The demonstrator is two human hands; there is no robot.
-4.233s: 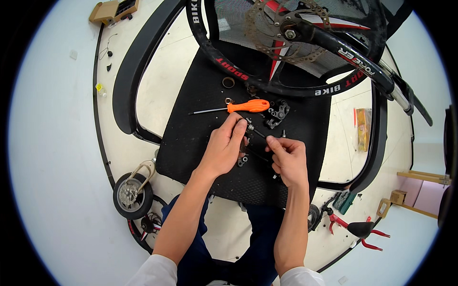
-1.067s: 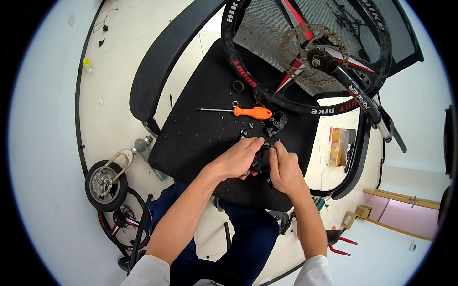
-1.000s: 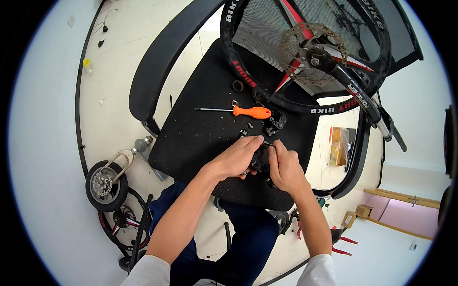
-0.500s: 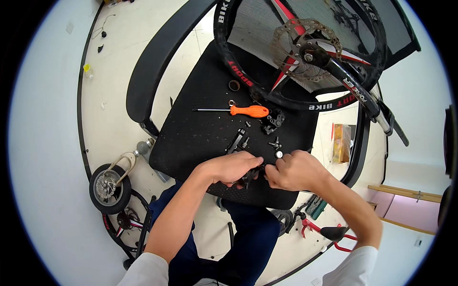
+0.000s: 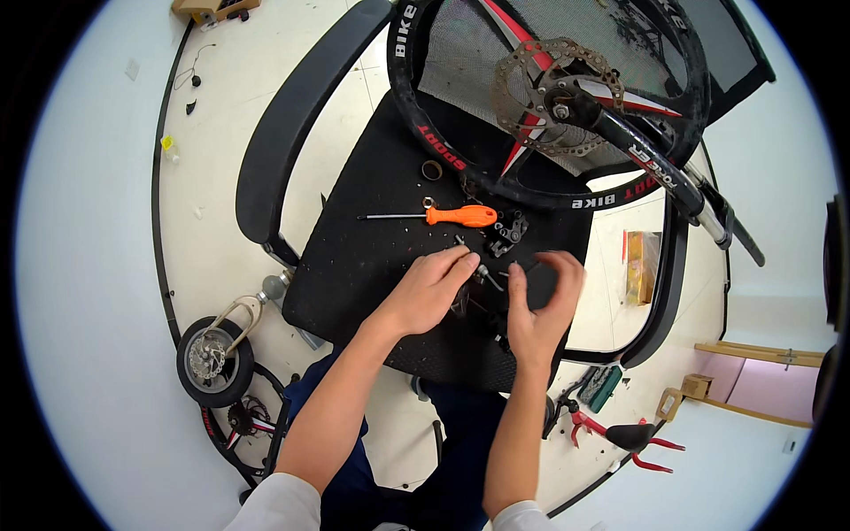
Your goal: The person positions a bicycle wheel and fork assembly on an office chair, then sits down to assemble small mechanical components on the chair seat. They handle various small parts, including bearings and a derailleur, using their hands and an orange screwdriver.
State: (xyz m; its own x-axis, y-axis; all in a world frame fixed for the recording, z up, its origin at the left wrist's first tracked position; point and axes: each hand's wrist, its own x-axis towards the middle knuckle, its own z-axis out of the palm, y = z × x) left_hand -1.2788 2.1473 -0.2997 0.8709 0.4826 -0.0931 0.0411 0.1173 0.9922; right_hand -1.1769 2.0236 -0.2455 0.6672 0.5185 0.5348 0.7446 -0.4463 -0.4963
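My left hand (image 5: 428,290) reaches over the black chair seat (image 5: 354,265), fingers pressed together at a small metal part; what they pinch is hidden. Just beside its fingertips lie small silvery bolt-like pieces (image 5: 483,273). My right hand (image 5: 544,308) is held to the right of them, thumb and fingers apart, holding nothing I can see. A small black part (image 5: 501,334) lies on the seat between my wrists, partly hidden. Beyond my hands rest a black brake caliper (image 5: 508,234) and a screwdriver (image 5: 462,216) with an orange handle.
A bicycle wheel (image 5: 414,115) with a disc rotor (image 5: 522,115) and a fork (image 5: 651,164) leans on the chair back. A metal ring (image 5: 431,170) and a nut (image 5: 428,203) lie on the seat. Armrests (image 5: 270,150) flank it; a small wheel (image 5: 212,361) stands on the floor at left.
Both hands have let go of the black part they held near the seat's front edge. They have moved farther forward to the small metal pieces, and my right hand has opened.
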